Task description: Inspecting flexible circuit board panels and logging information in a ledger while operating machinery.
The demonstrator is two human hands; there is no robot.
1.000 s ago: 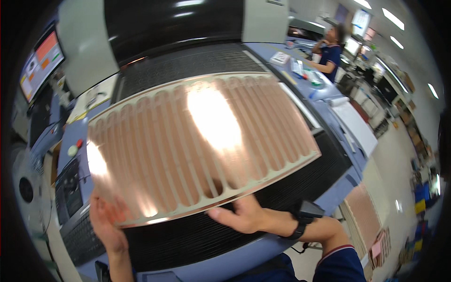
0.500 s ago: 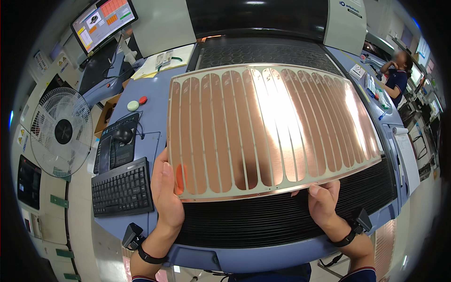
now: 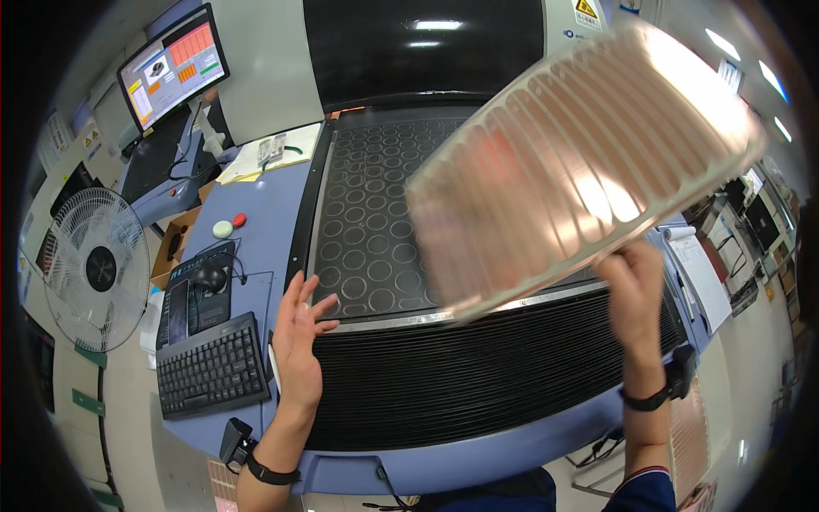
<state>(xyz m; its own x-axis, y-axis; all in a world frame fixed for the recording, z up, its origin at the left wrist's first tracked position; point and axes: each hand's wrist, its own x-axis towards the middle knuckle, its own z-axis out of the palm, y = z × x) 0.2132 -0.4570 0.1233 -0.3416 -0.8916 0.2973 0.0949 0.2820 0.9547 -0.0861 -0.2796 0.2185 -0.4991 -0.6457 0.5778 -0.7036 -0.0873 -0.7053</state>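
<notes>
A copper-coloured panel with long rounded strips is raised and tilted over the right side of the machine bed, blurred by motion. My right hand grips its lower edge; part of those fingers is hidden behind the panel. Nothing is in my left hand, whose fingers are spread above the left end of the black ribbed cover. Beneath the panel's left corner lies the black bed with its pattern of circles.
Left of the bed are a keyboard, a mouse, and a green and a red button. Farther out stand a fan and a monitor. A notepad lies at the right edge.
The panel has swung up and to the right, tilting, in my right hand. My left hand has let go of its left edge and opened. More of the circled bed shows.
</notes>
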